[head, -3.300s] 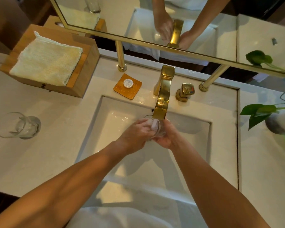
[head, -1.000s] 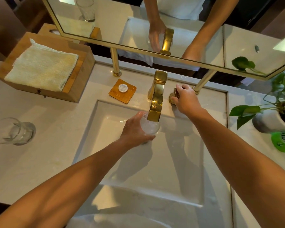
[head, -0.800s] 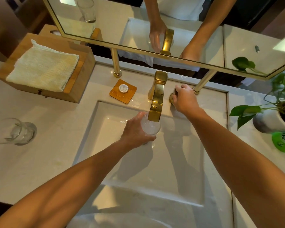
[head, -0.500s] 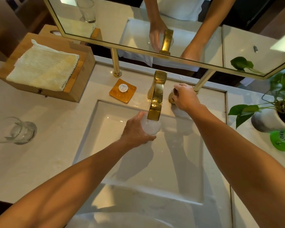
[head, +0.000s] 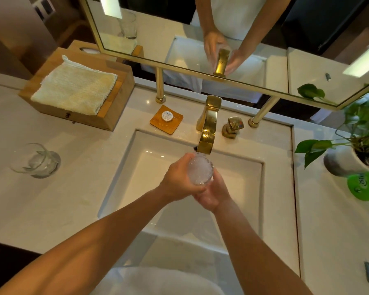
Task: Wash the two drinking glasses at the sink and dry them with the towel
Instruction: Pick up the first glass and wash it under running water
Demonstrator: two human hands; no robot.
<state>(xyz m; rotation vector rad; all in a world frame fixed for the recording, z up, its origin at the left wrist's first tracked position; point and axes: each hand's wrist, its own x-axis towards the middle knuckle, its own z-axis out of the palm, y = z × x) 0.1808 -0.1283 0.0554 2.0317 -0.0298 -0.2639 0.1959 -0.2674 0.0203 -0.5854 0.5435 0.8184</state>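
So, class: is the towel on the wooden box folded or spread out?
Folded: the towel lies as a compact, thick-edged rectangle on the wooden box.

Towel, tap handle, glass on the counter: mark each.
towel (head: 73, 90), head view, middle of the folded cloth.
tap handle (head: 233, 125), head view, its gold top.
glass on the counter (head: 37, 161), head view, its clear wall.

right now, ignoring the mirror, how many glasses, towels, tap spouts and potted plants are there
drinking glasses: 2, one over the sink, the other on the counter at the left
towels: 1
tap spouts: 1
potted plants: 1
total: 5
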